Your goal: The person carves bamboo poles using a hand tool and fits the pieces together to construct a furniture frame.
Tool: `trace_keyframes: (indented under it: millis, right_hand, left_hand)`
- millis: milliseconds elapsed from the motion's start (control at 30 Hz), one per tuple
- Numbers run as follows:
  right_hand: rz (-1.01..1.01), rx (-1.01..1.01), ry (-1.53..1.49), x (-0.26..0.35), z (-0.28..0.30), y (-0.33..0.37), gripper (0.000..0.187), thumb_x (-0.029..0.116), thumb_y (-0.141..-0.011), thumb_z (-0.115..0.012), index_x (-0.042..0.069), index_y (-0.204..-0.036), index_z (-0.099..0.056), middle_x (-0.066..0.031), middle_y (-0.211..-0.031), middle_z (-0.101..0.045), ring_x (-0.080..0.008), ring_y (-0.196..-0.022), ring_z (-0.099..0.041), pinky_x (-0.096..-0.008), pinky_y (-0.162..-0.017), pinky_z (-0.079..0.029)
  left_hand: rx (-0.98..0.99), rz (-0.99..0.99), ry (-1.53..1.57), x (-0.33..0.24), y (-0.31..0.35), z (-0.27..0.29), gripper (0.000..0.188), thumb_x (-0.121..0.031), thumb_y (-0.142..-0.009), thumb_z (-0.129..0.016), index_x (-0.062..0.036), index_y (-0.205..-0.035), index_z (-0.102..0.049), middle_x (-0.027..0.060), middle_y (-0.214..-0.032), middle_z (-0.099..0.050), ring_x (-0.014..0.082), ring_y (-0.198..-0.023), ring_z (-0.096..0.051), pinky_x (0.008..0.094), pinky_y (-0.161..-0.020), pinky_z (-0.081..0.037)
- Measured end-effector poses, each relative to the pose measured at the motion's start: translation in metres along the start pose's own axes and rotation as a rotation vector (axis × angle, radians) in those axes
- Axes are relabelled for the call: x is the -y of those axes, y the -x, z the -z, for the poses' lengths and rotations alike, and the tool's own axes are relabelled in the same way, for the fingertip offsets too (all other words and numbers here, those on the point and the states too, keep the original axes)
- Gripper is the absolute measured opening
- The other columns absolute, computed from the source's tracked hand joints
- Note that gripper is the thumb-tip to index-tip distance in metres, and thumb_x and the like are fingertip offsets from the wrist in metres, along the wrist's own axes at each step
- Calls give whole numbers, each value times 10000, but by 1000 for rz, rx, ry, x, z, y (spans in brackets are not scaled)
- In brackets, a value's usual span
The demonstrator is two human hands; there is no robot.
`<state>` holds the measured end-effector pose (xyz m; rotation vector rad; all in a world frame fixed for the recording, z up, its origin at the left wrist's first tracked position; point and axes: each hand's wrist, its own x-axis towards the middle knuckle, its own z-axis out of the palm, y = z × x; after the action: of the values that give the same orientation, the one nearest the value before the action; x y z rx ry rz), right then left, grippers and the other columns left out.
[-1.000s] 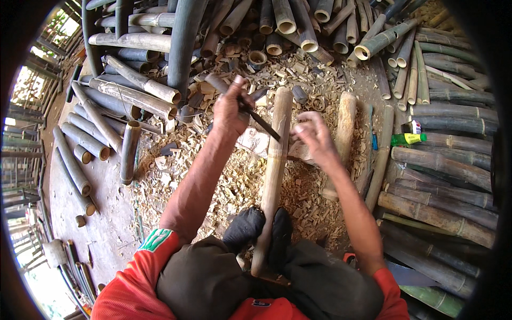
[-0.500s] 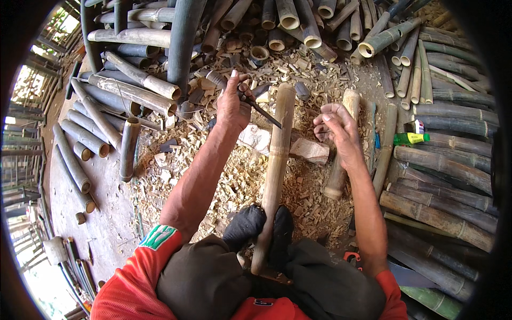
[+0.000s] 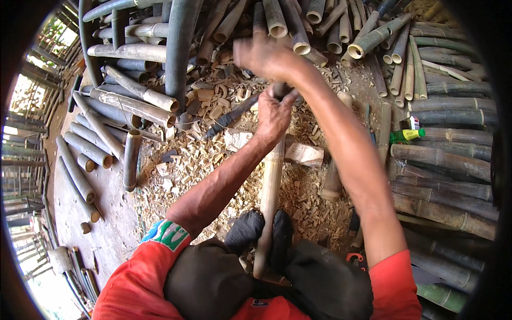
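A pale bamboo length [image 3: 272, 178] runs away from me, its near part between my dark-covered feet [image 3: 246, 232]. My left hand [image 3: 274, 116] is closed around its far end; whether it also holds a slim tool is hidden. My right hand [image 3: 266, 57] is smeared by motion as it crosses above and beyond the left. Its fingers, and anything in them, cannot be made out. A dark tool with a wrapped grip [image 3: 218, 126] lies on the shavings just left of my left hand.
Wood blocks [image 3: 305, 153] lie by the bamboo among shavings [image 3: 213, 181]. A second bamboo piece [image 3: 333, 181] rests to the right, partly behind my forearm. Stacked bamboo [image 3: 442, 160] fills the right side, with a green bottle [image 3: 407, 135] on it. More bamboo [image 3: 133, 106] lies left.
My right hand has swung up and left across the bamboo. My left hand, which held a slim dark tool, has moved right and down onto the bamboo's far end.
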<state>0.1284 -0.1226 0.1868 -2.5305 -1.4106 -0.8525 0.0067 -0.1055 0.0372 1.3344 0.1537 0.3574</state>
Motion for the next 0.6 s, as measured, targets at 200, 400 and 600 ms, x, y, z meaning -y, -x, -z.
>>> trace_keyframes:
  millis: [200,400,600]
  right_hand:
    - [-645,394,-983,12,-44,52,609,570,-1073,-377,21,-1152,-627,-220,-1099,-688,-322,-1128,-675,-514,-1062,-472]
    - [-1019,628,-699,-27,-109,152,551,494,-1067,-469,12,-895,-673,-115,-832,-731,-256,-793,-722,-453,-826,-571]
    - [-1007,878,-643,2,-130,179,637,577,-995,-556,-44,-987,-696,-214,-1165,-706,-307,-1015,-710,-495,-972,-535]
  left_hand:
    - [52,133,0,6,-6,12,146,-163,-972,-722,-29,-947,-670,29,-770,-661,100,-627,-493,300,-560,-435]
    - [-357,419,506,37,-38,66,192,-209,-915,-683,-123,-807,-550,-52,-616,-455,84,-478,-363,262,-432,-312]
    - [-527,649,869,99,-42,118,336,-288,-933,-626,-175,-672,-449,-78,-536,-287,89,-444,-257,261,-425,-223]
